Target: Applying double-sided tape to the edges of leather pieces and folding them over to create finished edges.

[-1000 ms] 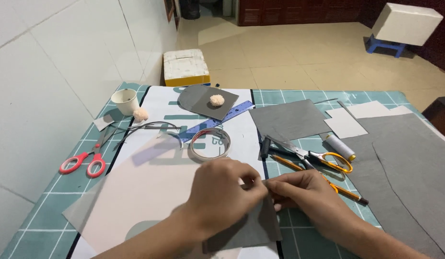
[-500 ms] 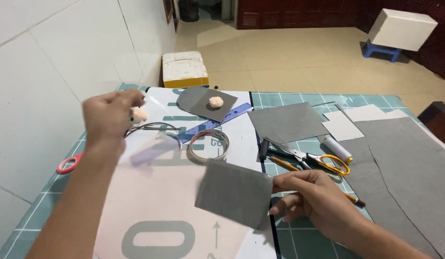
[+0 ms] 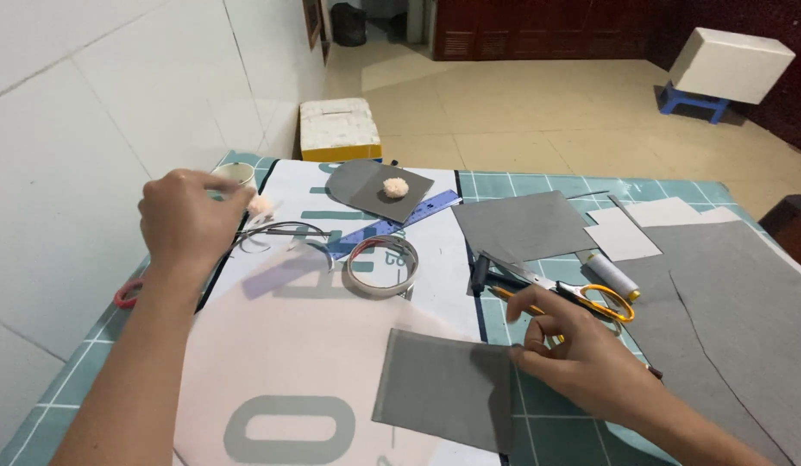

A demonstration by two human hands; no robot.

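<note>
Currently, status by item:
Right hand: the right hand [image 3: 581,358] is resting palm down, fingertips pressing the right edge of the grey felt rectangle [image 3: 443,399]; fingers are loosely curled and nothing is being gripped.
Grey felt rectangle: it is lying flat on the white paper sheet [image 3: 288,345], its right edge reaching the green cutting mat [image 3: 538,427].
Left hand: the left hand [image 3: 189,220] is hovering at the far left, fingers closing narrowly by a small peach pompom [image 3: 260,205]; actual contact cannot be confirmed.
Small cup: a white cup [image 3: 236,173] is standing just behind that hand; its contents are hidden.
Metal ring: a metal ring [image 3: 381,266] is sitting open between the hands, holding nothing.
Yellow-handled scissors: the scissors [image 3: 581,293] are lying just beyond the right hand.
Second pompom: another pompom [image 3: 395,187] is resting on a grey felt piece [image 3: 366,185].
</note>
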